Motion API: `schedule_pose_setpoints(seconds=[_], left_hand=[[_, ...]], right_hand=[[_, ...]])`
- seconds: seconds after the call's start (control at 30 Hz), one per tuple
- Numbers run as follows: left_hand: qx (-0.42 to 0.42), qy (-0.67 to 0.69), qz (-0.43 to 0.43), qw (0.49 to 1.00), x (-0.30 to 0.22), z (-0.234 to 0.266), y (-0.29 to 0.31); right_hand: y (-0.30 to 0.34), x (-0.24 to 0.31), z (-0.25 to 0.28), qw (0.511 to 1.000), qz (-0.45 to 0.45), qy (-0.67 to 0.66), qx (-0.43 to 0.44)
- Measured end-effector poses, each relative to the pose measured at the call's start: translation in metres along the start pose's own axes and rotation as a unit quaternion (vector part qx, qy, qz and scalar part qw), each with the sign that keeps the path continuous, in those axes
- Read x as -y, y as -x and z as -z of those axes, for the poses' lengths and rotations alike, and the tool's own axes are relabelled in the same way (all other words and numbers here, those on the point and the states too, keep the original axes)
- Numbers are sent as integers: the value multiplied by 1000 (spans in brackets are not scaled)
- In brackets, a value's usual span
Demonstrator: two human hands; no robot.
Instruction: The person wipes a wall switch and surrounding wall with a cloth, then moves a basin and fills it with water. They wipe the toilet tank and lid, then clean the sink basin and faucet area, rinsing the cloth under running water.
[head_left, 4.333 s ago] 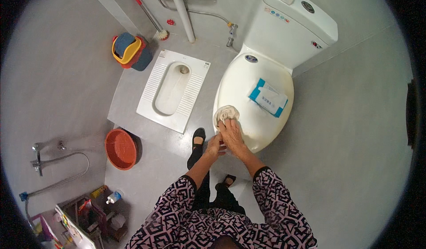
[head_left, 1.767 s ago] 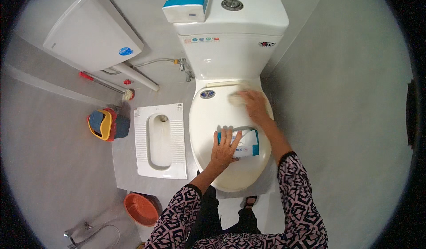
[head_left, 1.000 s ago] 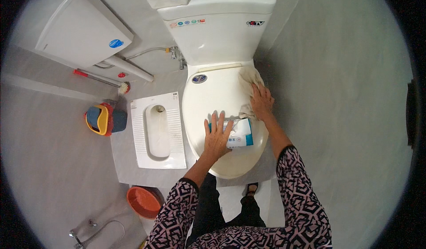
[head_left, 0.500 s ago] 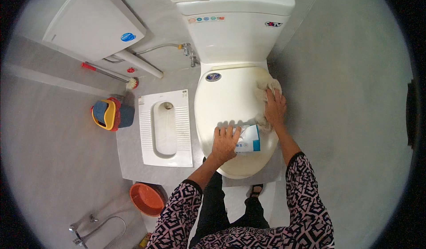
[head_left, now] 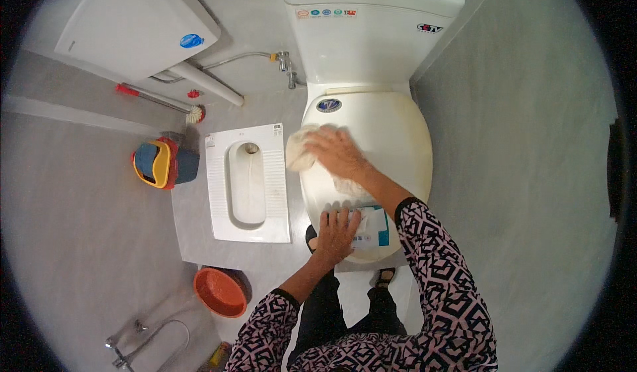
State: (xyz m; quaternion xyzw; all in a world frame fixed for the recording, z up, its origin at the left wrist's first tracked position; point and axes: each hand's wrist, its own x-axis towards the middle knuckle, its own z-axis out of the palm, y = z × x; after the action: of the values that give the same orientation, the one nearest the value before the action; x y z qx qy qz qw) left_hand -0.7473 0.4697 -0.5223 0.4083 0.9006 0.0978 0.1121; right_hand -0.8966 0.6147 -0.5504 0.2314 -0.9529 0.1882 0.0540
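Observation:
The toilet's white lid point(head_left: 391, 146) is down, in front of the cistern. My right hand point(head_left: 338, 153) reaches across to the lid's left edge, its fingers pressed on a crumpled cream cloth point(head_left: 302, 150). Part of that cloth trails out below the palm, toward the front of the lid. Lower down, my left hand point(head_left: 336, 235) grips the left end of a white and blue soft tissue pack point(head_left: 375, 229) over the front part of the lid. My fingers cover that end of the pack, and whether it rests on the lid I cannot tell.
A white squat pan point(head_left: 249, 183) lies in the raised floor to the left. Beyond it are a blue and yellow bin point(head_left: 162, 165), a red-handled toilet brush point(head_left: 159, 101) and a wall-mounted cistern point(head_left: 139, 27). An orange basin point(head_left: 220, 292) stands lower left. A grey wall point(head_left: 517, 173) bounds the right.
My right hand has swept the cloth from the lid's right edge across to its left edge. My left hand stays on the tissue pack near the front. The view has shifted slightly.

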Motion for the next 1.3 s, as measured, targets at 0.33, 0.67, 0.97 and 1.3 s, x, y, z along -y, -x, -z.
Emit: schedule_pose_setpoints(seconds=[0.33, 0.67, 0.97, 1.3], left_hand=[[-12, 70, 154, 986, 9, -22, 31], [-2, 237, 469, 851, 46, -41, 64], [-156, 385, 547, 727, 58, -57, 91], [-190, 426, 557, 687, 61, -25, 58]], right_hand=[[36, -50, -17, 968, -227, 40, -97], [116, 7, -69, 996, -70, -47, 37], [120, -4, -95, 985, 103, -116, 75], [-34, -86, -73, 984, -164, -75, -9]])
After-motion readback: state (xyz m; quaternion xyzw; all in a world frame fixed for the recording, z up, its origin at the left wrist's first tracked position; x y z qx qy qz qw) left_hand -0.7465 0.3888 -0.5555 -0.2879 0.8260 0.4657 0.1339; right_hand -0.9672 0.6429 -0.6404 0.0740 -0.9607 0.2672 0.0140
